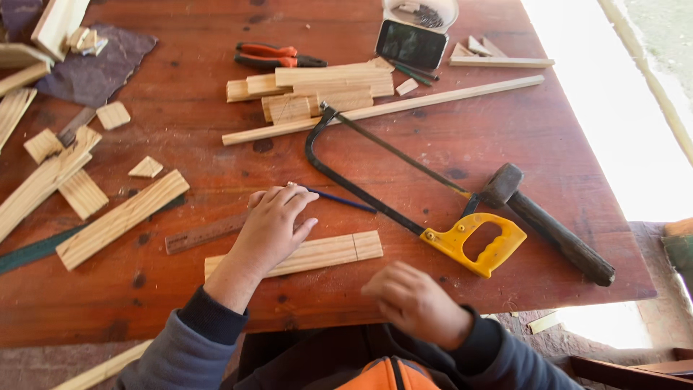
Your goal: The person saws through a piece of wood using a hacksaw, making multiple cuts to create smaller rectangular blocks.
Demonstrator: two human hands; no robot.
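Wooden strip (317, 254) near the worktop's (462, 137) front edge: left hand (271, 230) spread flat on it; right hand (411, 300) loosely curled, empty.

I see bare table (216, 155) between the long thin strip (382, 110) and my left hand (271, 227), open for a pass. Right of that the hacksaw (404, 184) and hammer (548, 224) lie across the way. Left side is cluttered with wood offcuts (79, 191). Open strip of table along the near edge under the marked slat (317, 253)
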